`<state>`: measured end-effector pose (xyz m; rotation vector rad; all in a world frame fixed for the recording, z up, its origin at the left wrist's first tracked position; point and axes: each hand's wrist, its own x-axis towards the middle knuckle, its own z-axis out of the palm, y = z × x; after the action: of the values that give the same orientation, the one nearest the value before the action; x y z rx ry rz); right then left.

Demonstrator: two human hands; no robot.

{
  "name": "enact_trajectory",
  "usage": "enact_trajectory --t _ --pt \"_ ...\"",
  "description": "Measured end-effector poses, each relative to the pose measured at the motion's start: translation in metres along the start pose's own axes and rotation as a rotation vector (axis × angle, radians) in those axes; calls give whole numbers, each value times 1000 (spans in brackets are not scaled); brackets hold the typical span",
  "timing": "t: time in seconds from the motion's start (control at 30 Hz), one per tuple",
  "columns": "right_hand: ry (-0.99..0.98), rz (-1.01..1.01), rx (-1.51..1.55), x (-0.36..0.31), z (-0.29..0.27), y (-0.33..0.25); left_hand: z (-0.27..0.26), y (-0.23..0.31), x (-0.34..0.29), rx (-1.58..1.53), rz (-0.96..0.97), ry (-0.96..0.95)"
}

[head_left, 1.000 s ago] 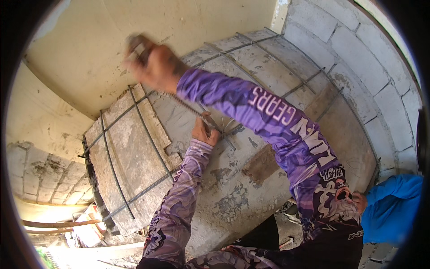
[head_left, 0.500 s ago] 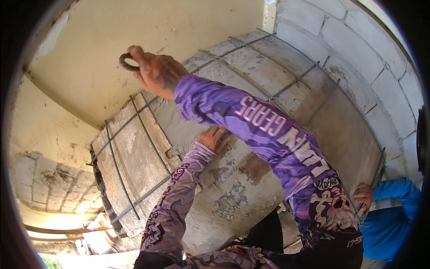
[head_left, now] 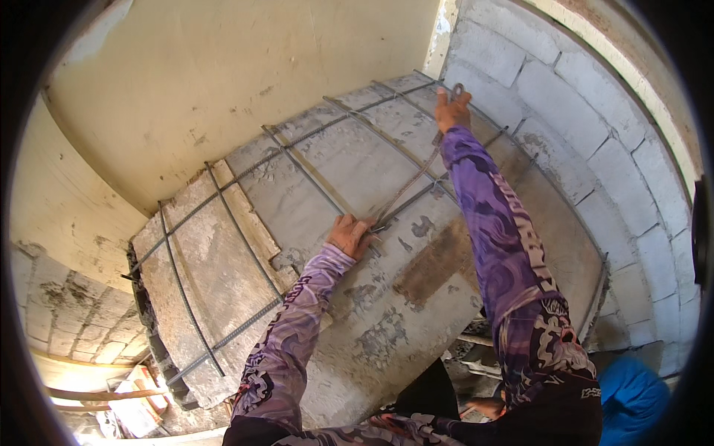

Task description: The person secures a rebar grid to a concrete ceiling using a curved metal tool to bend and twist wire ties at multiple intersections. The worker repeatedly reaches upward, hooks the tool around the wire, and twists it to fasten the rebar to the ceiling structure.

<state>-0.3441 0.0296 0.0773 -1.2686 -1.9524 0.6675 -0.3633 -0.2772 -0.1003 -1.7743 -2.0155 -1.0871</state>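
My left hand [head_left: 351, 236] is closed around a steel reinforcing bar [head_left: 309, 177] near a crossing of the rebar grid. At the far right my right hand [head_left: 452, 113] grips a long, thin tool with a dark ring [head_left: 457, 91] at its end. From that fist a narrow rusty shaft [head_left: 409, 182] slants down to my left hand. It appears to be part of the same tool, though my fingers cover both ends. The tip by my left hand is hidden. Beneath the bars lies a grey concrete-stained panel [head_left: 387, 327].
A yellowish wall [head_left: 245, 67] rises behind the grid, and a grey block wall [head_left: 625, 163] curves along the right. A rough board [head_left: 216, 253] lies under the left bars. Blue clothing [head_left: 632, 401] of another person shows at lower right, beside debris [head_left: 476, 353].
My right hand has swung from the upper left across to the upper right with the ring-ended tool. My left hand stays near the same spot. The other person's hand has left the panel's edge.
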Motion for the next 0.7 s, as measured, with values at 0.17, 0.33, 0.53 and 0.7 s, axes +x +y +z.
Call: enact_trajectory --t 0.17,0.33,0.53,0.7 --pt "243 -66 39 -60 -79 41 12 -10 1 -72 -7 -47" --pt "227 -510 374 -265 -172 59 20 -20 0 -214 -167 72" --pt "-527 -1143 162 -368 -209 36 19 -27 -3 -271 -287 -26" --pt "-1299 -1443 162 -361 -194 34 21 -30 -1 -306 -320 -37"
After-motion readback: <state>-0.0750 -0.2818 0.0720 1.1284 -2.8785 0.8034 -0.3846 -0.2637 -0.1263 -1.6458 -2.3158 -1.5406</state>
